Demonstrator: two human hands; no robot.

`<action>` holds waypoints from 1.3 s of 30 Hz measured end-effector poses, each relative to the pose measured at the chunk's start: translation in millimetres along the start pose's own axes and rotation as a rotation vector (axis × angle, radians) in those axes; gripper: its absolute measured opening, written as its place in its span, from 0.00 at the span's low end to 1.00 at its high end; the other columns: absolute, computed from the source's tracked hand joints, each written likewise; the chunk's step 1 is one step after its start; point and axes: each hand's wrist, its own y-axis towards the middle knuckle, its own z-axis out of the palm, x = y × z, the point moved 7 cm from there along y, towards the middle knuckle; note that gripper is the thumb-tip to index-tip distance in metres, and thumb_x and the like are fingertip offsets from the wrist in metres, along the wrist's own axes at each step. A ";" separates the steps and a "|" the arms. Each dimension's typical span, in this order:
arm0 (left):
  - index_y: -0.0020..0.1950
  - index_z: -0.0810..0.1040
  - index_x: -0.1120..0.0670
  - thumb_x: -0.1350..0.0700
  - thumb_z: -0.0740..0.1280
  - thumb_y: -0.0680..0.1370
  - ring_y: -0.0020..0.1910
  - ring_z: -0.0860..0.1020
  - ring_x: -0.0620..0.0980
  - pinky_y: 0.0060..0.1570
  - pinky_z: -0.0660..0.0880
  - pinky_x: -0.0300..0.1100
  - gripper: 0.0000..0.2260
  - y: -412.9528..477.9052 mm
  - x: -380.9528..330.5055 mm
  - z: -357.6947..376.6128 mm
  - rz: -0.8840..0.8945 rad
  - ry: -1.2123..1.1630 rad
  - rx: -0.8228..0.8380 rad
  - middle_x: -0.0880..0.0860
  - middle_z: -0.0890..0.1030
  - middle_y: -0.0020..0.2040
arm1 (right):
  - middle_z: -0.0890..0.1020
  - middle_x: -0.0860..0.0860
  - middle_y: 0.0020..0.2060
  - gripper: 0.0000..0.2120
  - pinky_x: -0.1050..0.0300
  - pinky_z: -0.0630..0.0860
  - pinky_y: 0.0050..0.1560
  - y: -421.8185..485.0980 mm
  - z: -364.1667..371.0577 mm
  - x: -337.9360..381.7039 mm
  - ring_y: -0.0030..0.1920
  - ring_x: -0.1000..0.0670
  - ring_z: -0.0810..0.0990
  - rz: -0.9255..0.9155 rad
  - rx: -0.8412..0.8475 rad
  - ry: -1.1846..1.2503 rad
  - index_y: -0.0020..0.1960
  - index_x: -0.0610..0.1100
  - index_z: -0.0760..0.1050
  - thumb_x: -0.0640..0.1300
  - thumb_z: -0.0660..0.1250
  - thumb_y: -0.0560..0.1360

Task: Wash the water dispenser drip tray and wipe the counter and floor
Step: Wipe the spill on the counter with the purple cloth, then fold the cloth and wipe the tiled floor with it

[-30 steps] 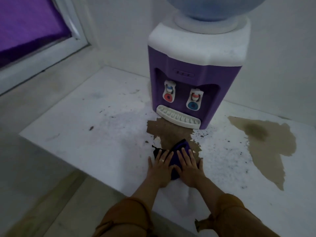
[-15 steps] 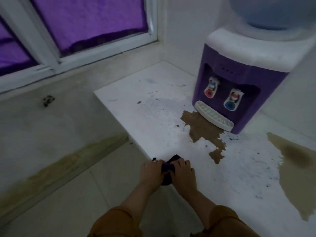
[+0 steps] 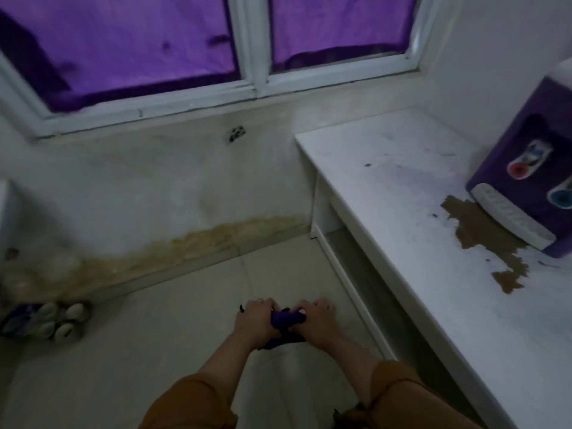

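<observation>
A bunched purple cloth (image 3: pixel 286 318) hangs between my two hands above the floor (image 3: pixel 154 335), left of the counter. My left hand (image 3: pixel 255 317) grips its left end and my right hand (image 3: pixel 315 320) grips its right end, fingers curled round it. The white counter (image 3: pixel 402 212) runs along the right, with a brown spill (image 3: pixel 483 233) in front of the purple water dispenser (image 3: pixel 532 168). The white slotted drip tray (image 3: pixel 510 215) sits in the dispenser's base at the right edge of view.
A window with purple covering (image 3: pixel 154 44) spans the far wall. A brownish stain (image 3: pixel 185 246) runs along the wall's foot. A pack of cans (image 3: pixel 49 320) lies on the floor at the left. Dark specks dot the counter.
Both hands drew the cloth off the counter's front edge and now hold it bunched over the floor. My view swung left, so the dispenser slid to the right edge.
</observation>
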 end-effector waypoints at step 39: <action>0.60 0.71 0.51 0.50 0.64 0.78 0.55 0.75 0.53 0.52 0.71 0.43 0.12 76.3 252.0 301.7 -0.178 -0.290 -0.170 0.53 0.74 0.58 | 0.78 0.45 0.42 0.05 0.62 0.69 0.37 160.8 333.6 -99.4 0.41 0.50 0.75 -0.104 0.060 0.381 0.42 0.42 0.74 0.39 0.62 0.77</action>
